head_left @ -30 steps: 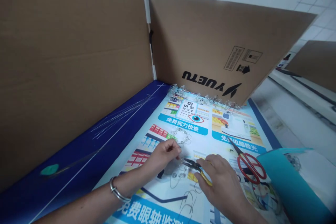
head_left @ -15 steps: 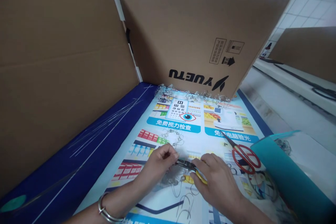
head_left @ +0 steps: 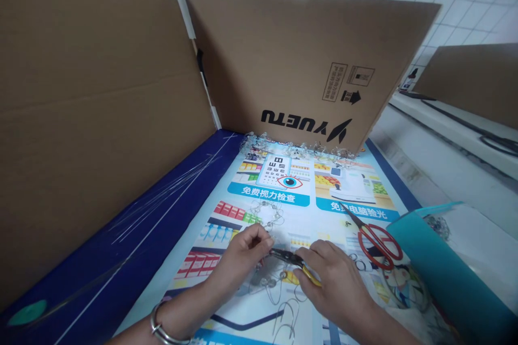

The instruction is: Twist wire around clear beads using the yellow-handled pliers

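My right hand (head_left: 334, 275) is wrapped round a pair of pliers (head_left: 288, 256) with dark jaws and yellow grips. Their jaws point left and reach the fingertips of my left hand (head_left: 246, 248). That hand is closed in a pinch at the plier tips; what it pinches is too small and hidden to name. Below the hands, thin bent wires (head_left: 288, 315) and small clear beads (head_left: 269, 282) lie on the printed sheet. A loop of wire with beads (head_left: 267, 211) rests just beyond my left hand.
Red-handled scissors (head_left: 380, 245) lie right of my right hand, beside a teal folder (head_left: 441, 259). Wirework pieces (head_left: 299, 149) line the foot of the back cardboard panel (head_left: 283, 59). Another cardboard panel (head_left: 93, 91) stands at left. Thin straight wires (head_left: 170, 188) lie on the blue border.
The view has shifted slightly. My left fingers and the plier tips have moved very little and stay together; both hands keep their grips.
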Demonstrator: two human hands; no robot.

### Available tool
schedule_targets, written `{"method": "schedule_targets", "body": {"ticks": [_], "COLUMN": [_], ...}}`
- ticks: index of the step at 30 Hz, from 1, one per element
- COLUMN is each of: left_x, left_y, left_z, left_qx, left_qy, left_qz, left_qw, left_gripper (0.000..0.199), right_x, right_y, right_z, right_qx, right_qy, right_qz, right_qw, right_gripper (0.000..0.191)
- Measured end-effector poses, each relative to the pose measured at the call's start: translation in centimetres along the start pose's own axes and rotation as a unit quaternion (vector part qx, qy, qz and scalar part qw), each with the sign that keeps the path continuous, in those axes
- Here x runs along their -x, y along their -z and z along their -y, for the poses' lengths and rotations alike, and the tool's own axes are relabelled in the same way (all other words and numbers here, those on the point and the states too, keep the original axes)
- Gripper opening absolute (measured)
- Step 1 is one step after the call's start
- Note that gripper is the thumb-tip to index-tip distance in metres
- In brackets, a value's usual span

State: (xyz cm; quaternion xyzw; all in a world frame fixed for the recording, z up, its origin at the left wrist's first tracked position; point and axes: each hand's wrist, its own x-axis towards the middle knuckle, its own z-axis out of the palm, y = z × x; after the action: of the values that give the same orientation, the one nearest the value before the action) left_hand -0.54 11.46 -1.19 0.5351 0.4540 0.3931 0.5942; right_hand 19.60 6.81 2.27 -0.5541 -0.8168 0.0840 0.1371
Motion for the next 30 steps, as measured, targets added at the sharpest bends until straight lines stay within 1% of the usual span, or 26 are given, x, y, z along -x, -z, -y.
{"method": "schedule_targets", "body": {"ticks": [20, 30], "left_x": [-0.08, -0.03], "left_y": [0.11, 0.04], "left_z": [0.12, 0.12], "left_qx": [-0.007, -0.031], "left_qy": [-0.004, -0.012], "left_qz": [0.022, 0.028], "left_qw": [1.0, 0.999], "left_gripper": [0.022, 0.02], "right_x": [-0.11, 0.0], "right_y": [0.04, 0.58], "right_z": [-0.3, -0.15], "right_qx": [0.002, 0.017], "right_qy": [-0.009, -0.007], "right_qz": [0.023, 0.036], "right_qw": [1.0, 0.999], "right_gripper": [0.021, 0.022]}}
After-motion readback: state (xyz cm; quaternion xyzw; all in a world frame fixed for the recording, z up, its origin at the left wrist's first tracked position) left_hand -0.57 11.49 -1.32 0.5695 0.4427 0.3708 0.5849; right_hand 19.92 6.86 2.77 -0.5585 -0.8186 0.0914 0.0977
